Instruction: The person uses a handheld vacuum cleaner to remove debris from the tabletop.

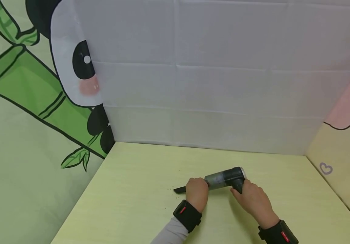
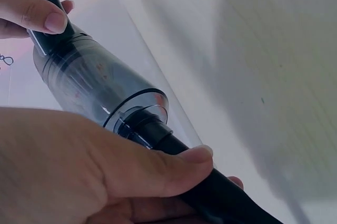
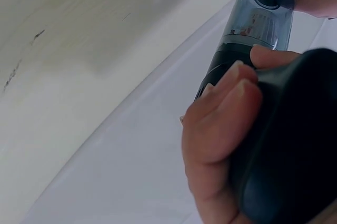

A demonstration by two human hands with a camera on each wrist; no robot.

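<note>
A small handheld vacuum cleaner (image 1: pixel 220 179), dark with a see-through dust cup (image 2: pixel 100 81), is held above the table in both hands. My right hand (image 1: pixel 254 200) grips its dark handle (image 3: pixel 295 139), fingers curled round it in the right wrist view. Near the front, my left hand (image 1: pixel 197 194) holds the black nozzle (image 2: pixel 221 195), thumb on one side and fingers beneath. The nozzle's slanted tip points left and down, close to several small crumbs (image 1: pixel 172 189) on the tabletop. Whether the tip touches the table I cannot tell.
The pale yellow table (image 1: pixel 132 210) runs back to a grey-white cloth wall (image 1: pixel 217 88). On the left stands a green cloth (image 1: pixel 16 152) printed with bamboo and a panda; on the right, a pink and cream one (image 1: pixel 345 152). Both wrists wear black straps (image 1: pixel 187 216).
</note>
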